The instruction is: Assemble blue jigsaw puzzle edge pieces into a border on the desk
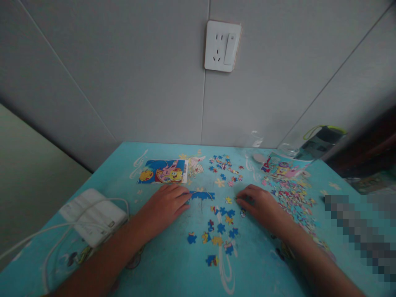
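Note:
My left hand (168,204) lies on the table with its fingers stretched out, the fingertips touching the left end of a blue strip of joined puzzle pieces (202,195). To the right of the strip, my right hand (256,204) rests with thumb and forefinger pinched together; whatever sits between the tips is too small to make out. A yellow puzzle piece (228,200) lies between that hand and the strip. Nearer to me are scattered loose blue and yellow pieces (221,228). A picture card (165,171) with cartoon figures lies behind my left hand.
A large heap of mixed puzzle pieces (292,198) spreads at right, before a cartoon-printed sheet (286,166). Another small cluster (221,162) lies at the back. A white power adapter (93,214) with cables sits left. A dark bottle (321,142) stands back right, near the wall.

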The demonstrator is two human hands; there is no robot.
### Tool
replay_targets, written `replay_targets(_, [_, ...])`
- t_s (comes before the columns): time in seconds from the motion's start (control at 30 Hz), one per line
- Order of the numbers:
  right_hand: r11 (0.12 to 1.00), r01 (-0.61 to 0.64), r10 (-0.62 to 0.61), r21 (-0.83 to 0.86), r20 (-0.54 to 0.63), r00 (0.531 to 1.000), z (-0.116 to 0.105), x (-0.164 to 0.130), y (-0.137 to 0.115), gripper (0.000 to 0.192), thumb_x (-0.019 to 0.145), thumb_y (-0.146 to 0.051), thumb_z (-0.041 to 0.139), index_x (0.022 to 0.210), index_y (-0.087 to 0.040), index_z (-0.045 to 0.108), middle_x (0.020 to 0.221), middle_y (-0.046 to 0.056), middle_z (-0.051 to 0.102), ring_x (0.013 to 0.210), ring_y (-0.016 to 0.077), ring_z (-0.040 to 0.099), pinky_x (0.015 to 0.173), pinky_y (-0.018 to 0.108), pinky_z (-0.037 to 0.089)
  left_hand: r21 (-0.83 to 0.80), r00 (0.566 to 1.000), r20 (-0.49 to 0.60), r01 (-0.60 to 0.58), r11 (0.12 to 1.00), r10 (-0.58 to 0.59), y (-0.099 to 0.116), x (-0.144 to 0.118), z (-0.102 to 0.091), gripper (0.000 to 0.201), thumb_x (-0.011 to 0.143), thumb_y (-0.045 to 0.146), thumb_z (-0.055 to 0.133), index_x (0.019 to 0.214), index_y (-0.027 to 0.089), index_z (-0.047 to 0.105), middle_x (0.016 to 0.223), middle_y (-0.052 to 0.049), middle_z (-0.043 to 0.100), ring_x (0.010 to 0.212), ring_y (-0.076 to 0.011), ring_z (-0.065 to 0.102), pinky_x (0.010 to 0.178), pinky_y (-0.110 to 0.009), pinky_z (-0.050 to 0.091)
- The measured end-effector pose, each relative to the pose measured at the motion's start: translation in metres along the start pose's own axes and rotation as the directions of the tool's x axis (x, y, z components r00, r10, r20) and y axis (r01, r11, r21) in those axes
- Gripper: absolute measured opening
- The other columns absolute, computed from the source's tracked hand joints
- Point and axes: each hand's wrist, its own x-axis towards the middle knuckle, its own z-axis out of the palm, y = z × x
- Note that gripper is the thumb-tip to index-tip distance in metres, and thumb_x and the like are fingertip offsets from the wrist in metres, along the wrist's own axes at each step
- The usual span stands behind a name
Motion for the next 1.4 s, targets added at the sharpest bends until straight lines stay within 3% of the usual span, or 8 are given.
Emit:
replay_targets(0.23, [1.000, -0.017, 0.017, 0.008, 0.007, 1.000, -0.003, -0.001, 0.001, 0.018, 0.093, -0.030, 0.056, 0.089, -0.022, 0.072, 0.094, 0.006, 0.067, 0.084, 0.0201, 0.064, 0.080, 0.034, 0.050, -0.056, 1.000, -0.015, -0.009, 0.998, 0.008, 0.000, -0.002, -0.003, 0.031, 0.099, 0.037, 0.052, 0.125, 0.025, 0.063, 0.121, -0.006, 0.065, 0.109, -0.0243, 0.058, 0.094, -0.045, 0.048])
replay_targets(0.43, [0.999, 0.014, -0.014, 0.031, 0.017, 1.000, -0.005, -0.006, 0.003, 0.029, 0.091, -0.033, 0.060, 0.118, -0.024, 0.066, 0.114, 0.008, 0.063, 0.100, 0.0224, 0.064, 0.091, 0.036, 0.050, -0.034, 1.000, 0.010, 0.001, 0.999, -0.001, -0.003, -0.002, 0.001, 0.029, 0.099, 0.031, 0.052, 0.124, 0.025, 0.065, 0.122, -0.006, 0.065, 0.109, -0.0243, 0.058, 0.095, -0.046, 0.048])
replay_targets(0.73, [0.998, 0.045, -0.047, 0.031, 0.037, 0.998, -0.001, -0.002, -0.002, 0.013, 0.092, -0.026, 0.059, 0.096, -0.023, 0.071, 0.100, 0.006, 0.064, 0.090, 0.0195, 0.063, 0.084, 0.032, 0.049, -0.012, 1.000, -0.008, 0.017, 1.000, -0.017, -0.002, 0.000, 0.005, 0.027, 0.097, 0.029, 0.055, 0.121, 0.024, 0.067, 0.119, -0.006, 0.066, 0.109, -0.0245, 0.058, 0.095, -0.045, 0.049])
replay_targets(0.9, [1.000, 0.003, -0.003, 0.011, -0.006, 1.000, -0.003, -0.004, -0.008, 0.014, 0.091, -0.028, 0.063, 0.100, -0.021, 0.070, 0.097, 0.006, 0.064, 0.088, 0.0185, 0.062, 0.082, 0.030, 0.048, -0.001, 1.000, -0.015, 0.001, 1.000, -0.001, -0.012, -0.006, 0.014, 0.032, 0.099, 0.035, 0.051, 0.127, 0.028, 0.064, 0.126, -0.005, 0.063, 0.115, -0.0252, 0.057, 0.099, -0.045, 0.048])
replay_targets(1.13, [1.000, 0.013, -0.013, 0.012, -0.006, 1.000, -0.005, -0.007, -0.005, 0.014, 0.089, -0.029, 0.067, 0.099, -0.021, 0.071, 0.099, 0.005, 0.065, 0.089, 0.0169, 0.062, 0.084, 0.028, 0.046, 0.031, 0.990, -0.115, -0.075, 0.997, 0.078, -0.026, -0.010, 0.025, 0.034, 0.098, 0.044, 0.046, 0.121, 0.031, 0.068, 0.125, -0.003, 0.066, 0.110, -0.0254, 0.063, 0.096, -0.041, 0.050])
replay_targets(1.4, [0.997, -0.021, 0.027, 0.078, -0.076, 0.997, -0.002, -0.003, -0.007, 0.005, 0.083, -0.019, 0.069, 0.089, -0.020, 0.069, 0.087, 0.002, 0.069, 0.078, 0.0143, 0.061, 0.071, 0.024, 0.044, -0.014, 0.997, -0.076, -0.029, 0.999, 0.028, -0.026, -0.011, 0.027, 0.036, 0.099, 0.045, 0.044, 0.123, 0.031, 0.067, 0.127, -0.003, 0.065, 0.114, -0.0259, 0.061, 0.099, -0.044, 0.050])
